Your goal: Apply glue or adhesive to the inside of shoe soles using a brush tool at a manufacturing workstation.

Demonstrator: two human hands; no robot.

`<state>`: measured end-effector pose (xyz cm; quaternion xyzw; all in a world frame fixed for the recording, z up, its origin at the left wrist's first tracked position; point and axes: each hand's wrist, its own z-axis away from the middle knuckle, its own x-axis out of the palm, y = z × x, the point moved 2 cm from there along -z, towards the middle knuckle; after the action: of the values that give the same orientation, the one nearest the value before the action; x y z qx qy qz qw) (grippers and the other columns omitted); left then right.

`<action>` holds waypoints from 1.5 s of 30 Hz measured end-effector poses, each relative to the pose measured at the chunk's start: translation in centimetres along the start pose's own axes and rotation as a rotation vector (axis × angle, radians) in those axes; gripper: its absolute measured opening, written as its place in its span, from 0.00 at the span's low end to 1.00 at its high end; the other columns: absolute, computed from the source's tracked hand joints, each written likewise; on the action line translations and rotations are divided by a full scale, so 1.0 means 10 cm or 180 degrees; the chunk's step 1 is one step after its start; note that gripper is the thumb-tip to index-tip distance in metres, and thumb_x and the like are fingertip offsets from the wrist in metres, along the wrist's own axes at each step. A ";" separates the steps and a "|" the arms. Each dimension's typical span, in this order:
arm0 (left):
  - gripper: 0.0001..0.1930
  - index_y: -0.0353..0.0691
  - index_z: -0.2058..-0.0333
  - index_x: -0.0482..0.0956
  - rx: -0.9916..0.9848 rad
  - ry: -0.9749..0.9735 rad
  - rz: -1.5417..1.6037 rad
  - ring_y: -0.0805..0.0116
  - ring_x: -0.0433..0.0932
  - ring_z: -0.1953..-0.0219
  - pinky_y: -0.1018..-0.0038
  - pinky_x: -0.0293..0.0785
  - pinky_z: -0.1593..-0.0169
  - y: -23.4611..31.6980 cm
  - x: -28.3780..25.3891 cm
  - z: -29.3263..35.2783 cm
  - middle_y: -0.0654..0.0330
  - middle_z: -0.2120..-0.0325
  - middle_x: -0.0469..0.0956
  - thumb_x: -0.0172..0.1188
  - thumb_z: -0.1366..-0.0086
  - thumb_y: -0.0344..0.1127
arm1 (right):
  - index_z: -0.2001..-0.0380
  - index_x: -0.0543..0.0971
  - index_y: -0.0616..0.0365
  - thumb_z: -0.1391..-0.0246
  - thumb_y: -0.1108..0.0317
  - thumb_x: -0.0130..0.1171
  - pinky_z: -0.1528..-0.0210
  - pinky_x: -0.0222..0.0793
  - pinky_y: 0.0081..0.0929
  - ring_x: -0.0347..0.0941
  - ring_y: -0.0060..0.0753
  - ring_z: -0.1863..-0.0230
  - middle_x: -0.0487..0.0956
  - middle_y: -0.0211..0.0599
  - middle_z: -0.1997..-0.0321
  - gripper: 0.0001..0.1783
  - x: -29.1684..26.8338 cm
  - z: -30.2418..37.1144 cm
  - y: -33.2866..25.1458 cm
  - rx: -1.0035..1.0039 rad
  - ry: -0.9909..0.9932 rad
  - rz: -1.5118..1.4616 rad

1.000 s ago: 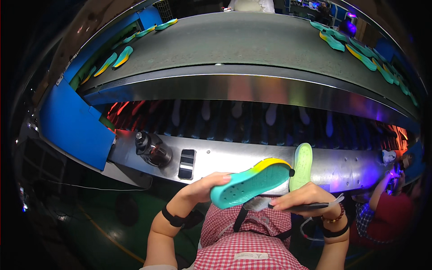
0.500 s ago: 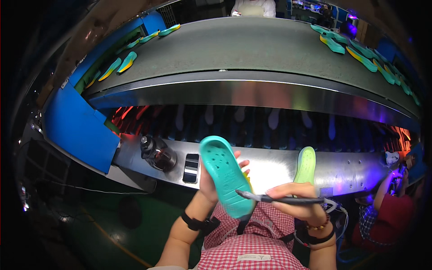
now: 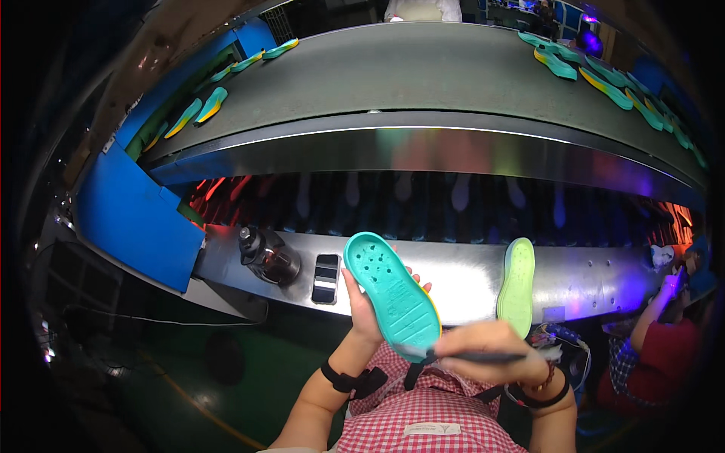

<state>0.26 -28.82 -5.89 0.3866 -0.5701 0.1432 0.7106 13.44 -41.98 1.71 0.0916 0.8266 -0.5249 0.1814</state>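
A teal shoe sole (image 3: 394, 291) with a yellow edge is in my left hand (image 3: 364, 315), which is closed around it from below and the left side. Its inner face is turned up, showing small holes at the far end and grooves nearer me. My right hand (image 3: 495, 346), slightly blurred, grips a brush (image 3: 483, 357) with a dark handle. The blurred bristles meet the near end of the sole; whether they press on it is hard to tell. A pale green sole-shaped piece (image 3: 519, 281) lies on the metal ledge beyond my right hand.
On the metal ledge (image 3: 468, 298) are a dark bottle (image 3: 270, 258) and a dark rectangular object (image 3: 325, 279) at left. Beyond runs a grey conveyor belt (image 3: 393, 75) with several teal-yellow soles at both ends. A co-worker in red (image 3: 664, 355) sits at right; another person (image 3: 423, 10) is across the belt.
The brush tip has moved from the sole's grooved middle to its near end. My right hand has dropped lower, uncovering the green piece. The teal sole has shifted slightly right.
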 end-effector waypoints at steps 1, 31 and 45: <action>0.42 0.46 0.45 0.59 -0.0053 0.0021 0.0088 0.60 0.72 0.61 0.51 0.61 0.47 -0.04 0.12 0.01 0.55 0.65 0.72 0.29 0.46 0.73 | 0.66 0.78 0.61 0.59 0.75 0.62 0.61 0.72 0.25 0.77 0.35 0.66 0.79 0.41 0.67 0.13 0.01 0.01 0.08 0.0480 0.0623 -0.0514; 0.33 0.37 0.42 0.53 0.0393 -0.0183 -0.0452 0.52 0.64 0.46 0.53 0.53 0.40 0.01 0.48 0.21 0.48 0.46 0.62 0.28 0.37 0.56 | 0.65 0.76 0.66 0.57 0.80 0.58 0.56 0.70 0.26 0.75 0.35 0.60 0.78 0.46 0.63 0.11 0.12 0.06 0.11 0.0143 0.0764 -0.1437; 0.34 0.36 0.44 0.57 0.0170 -0.0525 -0.0670 0.50 0.65 0.47 0.52 0.56 0.42 0.06 0.40 0.10 0.46 0.47 0.63 0.37 0.39 0.58 | 0.68 0.77 0.64 0.58 0.77 0.60 0.59 0.72 0.25 0.77 0.35 0.63 0.79 0.44 0.66 0.10 -0.16 -0.10 -0.02 -0.0336 0.0022 -0.0473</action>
<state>0.44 -30.10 -1.93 0.4736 -0.5789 0.0508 0.6618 14.63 -41.08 2.92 0.0221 0.8582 -0.4923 0.1437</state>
